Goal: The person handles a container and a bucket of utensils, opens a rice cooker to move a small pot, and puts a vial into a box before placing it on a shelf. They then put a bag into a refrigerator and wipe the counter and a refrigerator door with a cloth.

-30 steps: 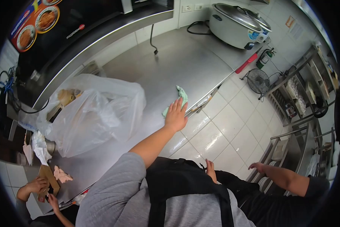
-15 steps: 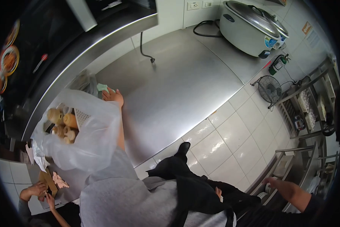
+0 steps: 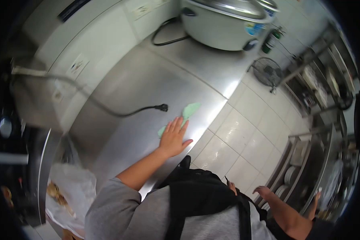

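Observation:
My left hand [image 3: 174, 138] lies flat, palm down, with fingers stretched, on a pale green cloth [image 3: 191, 110] on the steel counter [image 3: 138, 76]. Parts of the cloth stick out past the fingertips and to the left of the hand. Just beyond the fingers, a black plug [image 3: 161, 107] rests on the counter at the end of its cord. My right hand [image 3: 232, 187] shows only in part beside the black apron [image 3: 204, 192]; its fingers are mostly hidden, and whether it holds something cannot be made out.
A large lidded cooker [image 3: 220, 30] stands at the counter's far end. Bottles in a clear plastic bag [image 3: 82, 180] are at lower left. Another person's hand [image 3: 264, 193] is at right, by shelves with stacked plates [image 3: 290, 175]. A fan [image 3: 267, 72] stands on the tiled floor.
My left hand and the green cloth have moved from beside the plastic bag across the counter to near its front edge. The view has shifted toward the cooker.

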The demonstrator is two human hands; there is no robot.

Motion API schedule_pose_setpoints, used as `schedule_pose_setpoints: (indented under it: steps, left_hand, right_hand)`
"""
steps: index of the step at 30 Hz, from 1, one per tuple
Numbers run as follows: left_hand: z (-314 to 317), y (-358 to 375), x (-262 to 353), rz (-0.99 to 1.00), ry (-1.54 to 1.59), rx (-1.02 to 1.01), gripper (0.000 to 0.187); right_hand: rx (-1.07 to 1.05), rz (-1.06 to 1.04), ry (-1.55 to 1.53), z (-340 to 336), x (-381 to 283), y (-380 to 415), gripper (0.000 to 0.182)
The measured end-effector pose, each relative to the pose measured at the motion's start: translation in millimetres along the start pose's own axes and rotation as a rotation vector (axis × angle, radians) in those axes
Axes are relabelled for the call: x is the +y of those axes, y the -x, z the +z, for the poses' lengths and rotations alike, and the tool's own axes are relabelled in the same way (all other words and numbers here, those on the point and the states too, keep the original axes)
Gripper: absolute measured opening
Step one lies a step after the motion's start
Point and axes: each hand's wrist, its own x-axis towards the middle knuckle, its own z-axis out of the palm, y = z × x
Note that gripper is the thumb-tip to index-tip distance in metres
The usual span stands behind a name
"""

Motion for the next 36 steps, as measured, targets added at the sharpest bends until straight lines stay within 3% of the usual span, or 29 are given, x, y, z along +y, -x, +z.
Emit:
schedule_pose_setpoints:
  steps: [2,3,5,9,11,13,15,17,23,25,27,29,30,31,34,35,36]
  left_hand:
    - [12,-41,32,0.047,0.021,-0.013,0.081]
    - [17,-64,40,0.084,0.031,-0.027,0.081]
    - [27,-125,52,-0.025,0.001,0.014,0.084]
    - [39,-228,58,-0.136,-0.044,0.06,0.086]
    - [41,-269,71,-0.22,-0.053,0.048,0.088]
    - [49,-301,85,-0.182,-0.048,0.049,0.087]
    - [58,-330,101,-0.109,-0.08,0.025,0.086]
    - [68,-353,114,-0.049,-0.119,0.027,0.08]
    - [81,-353,134,0.135,-0.073,0.094,0.062]
    - [77,-339,142,0.067,0.26,0.104,0.068]
    - [62,-327,148,0.078,0.536,0.202,0.059]
    - [28,-303,156,-0.191,1.104,0.0,0.046]
    - [-4,-289,159,-0.236,0.94,-0.115,0.037]
    - [-26,-273,147,-0.379,1.13,-0.311,0.033]
    - [-73,-234,94,-0.575,1.001,-0.698,0.03]
    - [-70,-226,68,-0.56,0.995,-0.704,0.03]
    - [-62,-218,36,-0.503,0.691,-0.578,0.034]
  right_hand:
    - [-0.104,-0.027,-0.024,-26,-46,-16,0.032]
    - [-0.096,-0.133,-0.209,-19,-44,-22,0.036]
    - [-0.063,-0.121,-0.498,-60,-82,-8,0.043]
    - [0.085,0.216,-0.5,-74,-92,-28,0.041]
    - [0.166,0.435,-0.405,-57,-83,-100,0.048]
    - [0.199,0.561,-0.348,-61,-50,-135,0.057]
    - [0.132,0.575,-0.335,-84,-5,-122,0.054]
    - [0.224,0.626,-0.377,-93,43,-124,0.053]
    - [0.442,0.696,-0.434,-136,114,-116,0.045]
    - [0.396,0.674,-0.503,-139,121,-116,0.047]
    - [0.43,0.677,-0.53,-132,124,-114,0.044]
    - [0.385,0.678,-0.546,-119,124,-113,0.044]
    - [0.401,0.691,-0.567,-110,124,-112,0.044]
    - [0.395,0.705,-0.572,-99,126,-109,0.043]
    - [0.338,0.763,-0.572,-66,135,-101,0.042]
    - [0.273,0.797,-0.556,-57,137,-97,0.041]
    - [0.271,0.821,-0.554,-52,134,-88,0.039]
